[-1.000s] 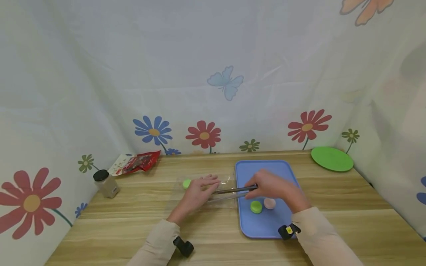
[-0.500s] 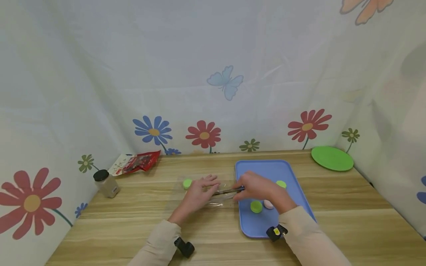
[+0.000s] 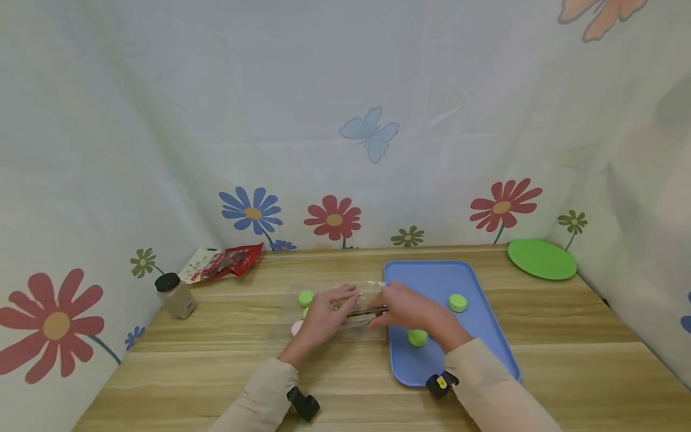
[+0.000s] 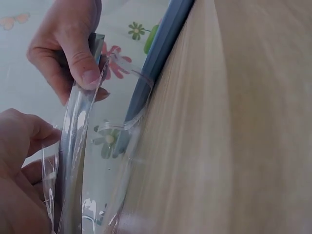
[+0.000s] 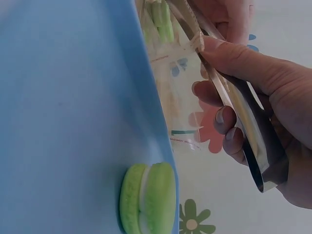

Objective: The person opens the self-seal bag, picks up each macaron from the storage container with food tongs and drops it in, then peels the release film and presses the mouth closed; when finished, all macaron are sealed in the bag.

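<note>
Right wrist: clear bag [image 5: 175, 100], illegible print [image 5: 185, 142]

Right hand [image 3: 405, 307]: brought leftward, from above the blue tray [image 3: 432, 276] to its left edge.
Tongs [image 3: 366, 311]: carried leftward, a shorter stretch now left exposed beside the left hand [image 3: 325, 311].
Pink macaron [image 3: 297, 327], second green macaron [image 3: 305, 312]: newly revealed in the clear bag [image 3: 371, 290].
Far green macaron [image 3: 457, 303]: fully uncovered on the tray.
Tray's pink macaron: lost from sight, its spot covered by the right wrist.
</note>
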`<move>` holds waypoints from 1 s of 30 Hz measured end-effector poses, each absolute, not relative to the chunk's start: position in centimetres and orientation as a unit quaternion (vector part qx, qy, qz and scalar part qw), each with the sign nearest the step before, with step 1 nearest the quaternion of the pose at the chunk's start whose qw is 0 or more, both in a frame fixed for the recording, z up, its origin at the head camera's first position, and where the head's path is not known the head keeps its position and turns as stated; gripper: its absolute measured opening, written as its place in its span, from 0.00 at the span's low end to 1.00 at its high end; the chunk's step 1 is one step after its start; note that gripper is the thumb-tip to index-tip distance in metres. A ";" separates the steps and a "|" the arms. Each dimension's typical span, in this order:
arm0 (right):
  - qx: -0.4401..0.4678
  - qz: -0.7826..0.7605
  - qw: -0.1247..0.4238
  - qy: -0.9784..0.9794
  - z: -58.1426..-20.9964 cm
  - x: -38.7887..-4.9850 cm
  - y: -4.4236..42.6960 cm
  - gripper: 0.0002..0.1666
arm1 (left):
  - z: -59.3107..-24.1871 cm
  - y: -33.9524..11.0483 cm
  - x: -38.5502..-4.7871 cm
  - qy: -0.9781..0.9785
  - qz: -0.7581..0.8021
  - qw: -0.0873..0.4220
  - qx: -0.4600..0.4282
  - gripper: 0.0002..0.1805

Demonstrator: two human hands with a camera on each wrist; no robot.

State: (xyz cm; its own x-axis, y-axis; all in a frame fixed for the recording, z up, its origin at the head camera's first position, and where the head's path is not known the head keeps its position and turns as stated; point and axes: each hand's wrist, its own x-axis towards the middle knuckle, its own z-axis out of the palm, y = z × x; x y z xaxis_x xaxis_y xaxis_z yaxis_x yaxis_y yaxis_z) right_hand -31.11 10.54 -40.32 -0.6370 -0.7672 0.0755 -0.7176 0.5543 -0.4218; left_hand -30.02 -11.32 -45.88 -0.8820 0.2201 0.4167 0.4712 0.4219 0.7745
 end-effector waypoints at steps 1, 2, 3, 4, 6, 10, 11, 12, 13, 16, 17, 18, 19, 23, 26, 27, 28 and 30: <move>-0.423 -0.213 0.058 0.879 -40.4 -31.1 10.5 0.21 | -45.9 -11.3 -30.1 -0.834 -0.495 0.127 -0.210 0.14; -0.423 -0.212 0.056 0.879 -40.4 -31.0 10.5 0.21 | -45.9 -11.2 -30.0 -0.834 -0.492 0.127 -0.213 0.14; -0.423 -0.212 0.055 0.879 -40.4 -31.0 10.5 0.21 | -46.0 -11.2 -30.0 -0.835 -0.490 0.127 -0.215 0.14; -0.423 -0.211 0.054 0.879 -40.4 -31.0 10.5 0.21 | -46.0 -11.2 -30.0 -0.836 -0.488 0.127 -0.217 0.14; -0.425 -0.211 0.052 0.879 -40.5 -31.0 10.4 0.20 | -45.9 -11.2 -30.0 -0.838 -0.484 0.124 -0.221 0.14; -0.436 -0.204 0.053 0.875 -40.5 -31.0 10.1 0.17 | -45.9 -11.1 -29.9 -0.843 -0.475 0.117 -0.223 0.14; -0.440 -0.204 0.056 0.873 -40.5 -30.9 10.0 0.17 | -45.9 -11.1 -29.9 -0.844 -0.474 0.115 -0.223 0.14; -0.444 -0.202 0.059 0.871 -40.5 -30.9 10.0 0.15 | -45.9 -11.1 -29.8 -0.845 -0.473 0.114 -0.222 0.14; -0.447 -0.202 0.062 0.869 -40.5 -30.9 10.0 0.15 | -45.9 -11.1 -29.8 -0.845 -0.473 0.113 -0.221 0.14; -0.443 -0.209 0.072 0.869 -40.5 -30.8 10.1 0.16 | -45.9 -11.2 -29.8 -0.846 -0.472 0.111 -0.222 0.14; -0.440 -0.211 0.072 0.870 -40.4 -30.8 10.2 0.17 | -45.9 -11.2 -29.8 -0.846 -0.473 0.110 -0.220 0.14; -0.435 -0.213 0.073 0.872 -40.4 -30.9 10.4 0.17 | -45.9 -11.2 -29.9 -0.845 -0.474 0.111 -0.220 0.13; -0.430 -0.214 0.072 0.874 -40.3 -30.9 10.6 0.18 | -45.9 -11.2 -29.9 -0.845 -0.474 0.112 -0.221 0.13; -0.412 -0.217 0.069 0.882 -39.7 -31.1 11.7 0.18 | -46.0 -11.2 -30.0 -0.839 -0.481 0.120 -0.223 0.12; -0.393 -0.218 0.068 0.891 -39.4 -31.3 12.4 0.20 | -45.9 -11.2 -30.0 -0.836 -0.487 0.126 -0.221 0.13; -0.386 -0.218 0.068 0.894 -39.3 -31.3 12.6 0.21 | -45.9 -11.2 -30.0 -0.835 -0.487 0.129 -0.220 0.13; -0.381 -0.217 0.068 0.896 -39.3 -31.4 12.7 0.22 | -45.9 -11.2 -30.0 -0.835 -0.488 0.131 -0.219 0.13; -0.375 -0.212 0.065 0.900 -39.4 -31.5 12.9 0.24 | -45.9 -11.1 -30.0 -0.833 -0.490 0.135 -0.218 0.12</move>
